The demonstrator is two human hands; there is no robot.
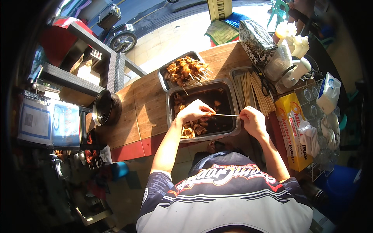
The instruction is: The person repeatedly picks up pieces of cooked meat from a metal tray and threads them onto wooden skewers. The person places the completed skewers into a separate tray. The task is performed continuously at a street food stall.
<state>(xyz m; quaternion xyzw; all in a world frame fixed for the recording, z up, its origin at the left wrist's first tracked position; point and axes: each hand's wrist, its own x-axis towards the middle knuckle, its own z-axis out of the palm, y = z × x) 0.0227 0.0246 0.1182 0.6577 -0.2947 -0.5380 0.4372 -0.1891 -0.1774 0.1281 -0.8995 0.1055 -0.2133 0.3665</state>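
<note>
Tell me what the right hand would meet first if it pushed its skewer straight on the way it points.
Probably the left hand: the right hand aims its skewer leftward over the metal tray, tip at those fingers.

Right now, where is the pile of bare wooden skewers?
In the head view the bare skewers lie in a shallow metal tray on the person's right, just beyond the right hand and beside the deep meat tray.
</note>
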